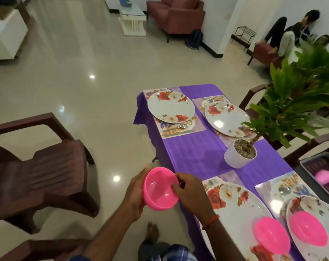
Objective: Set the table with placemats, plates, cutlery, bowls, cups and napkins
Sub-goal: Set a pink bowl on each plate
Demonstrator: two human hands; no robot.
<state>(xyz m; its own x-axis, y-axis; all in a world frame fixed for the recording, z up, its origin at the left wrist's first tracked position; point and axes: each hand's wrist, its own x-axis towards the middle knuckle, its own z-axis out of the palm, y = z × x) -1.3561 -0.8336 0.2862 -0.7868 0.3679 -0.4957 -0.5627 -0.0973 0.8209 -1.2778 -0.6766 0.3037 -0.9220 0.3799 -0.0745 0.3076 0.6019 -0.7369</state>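
You hold a pink bowl in both hands: left hand curled round its outer wall, right hand pinching its rim, over the floor just off the bench. A second bowl sits on the near left plate, a third bowl on the near right plate

No readable text, labels, brands or numbers, far placemat print seemingly just flowers, view blurred

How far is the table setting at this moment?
Done: four placemats with cutlery; the near plates hold bowls. In hand: the left hand and right hand hold another bowl. Left: the far plates are bare; no cups or napkins show.
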